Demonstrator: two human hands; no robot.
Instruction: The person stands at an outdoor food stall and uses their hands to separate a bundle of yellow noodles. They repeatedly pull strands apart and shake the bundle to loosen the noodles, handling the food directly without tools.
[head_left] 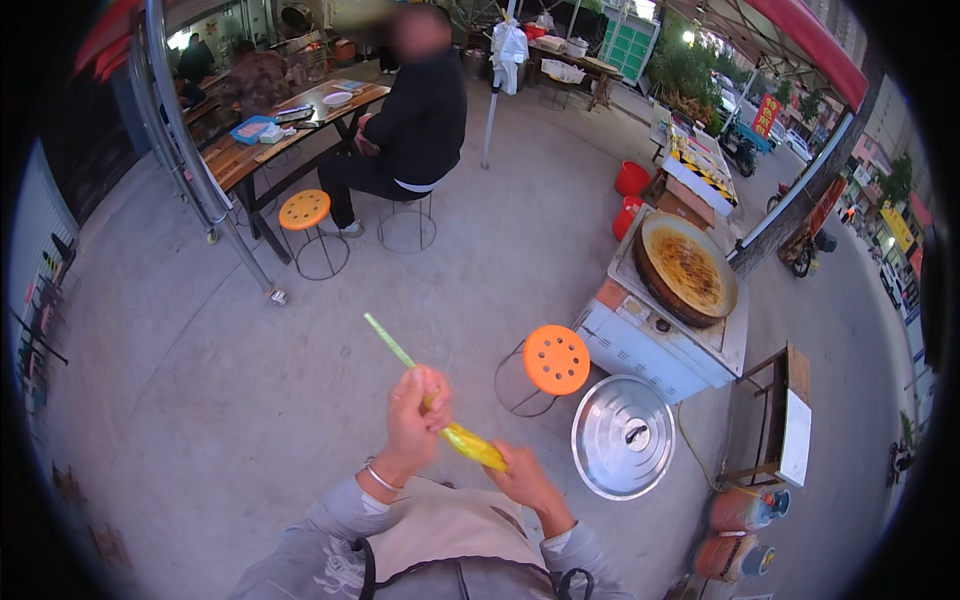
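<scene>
In front of my body I hold a long, thin thing of shiny plastic, its kind unclear. A pale green striped end (388, 338) sticks up and to the left out of my left hand (418, 405), whose fingers are wrapped round it. Between my hands runs its wider, crumpled yellow part (468, 443), slanting down to the right. My right hand (525, 476) pinches the lower end of this yellow part. My left wrist wears a bracelet. Just beyond my right hand are an orange-topped stool (556, 360) and a round metal lid (624, 437).
A large browned round pan (688, 268) sits on a metal stove cart (650, 345) at right. Gas cylinders (740, 508) and a small bench (775, 420) stand nearer me. At far left, a person (415, 110) sits at a wooden table (225, 165) beside another stool (304, 210) and metal poles (190, 150).
</scene>
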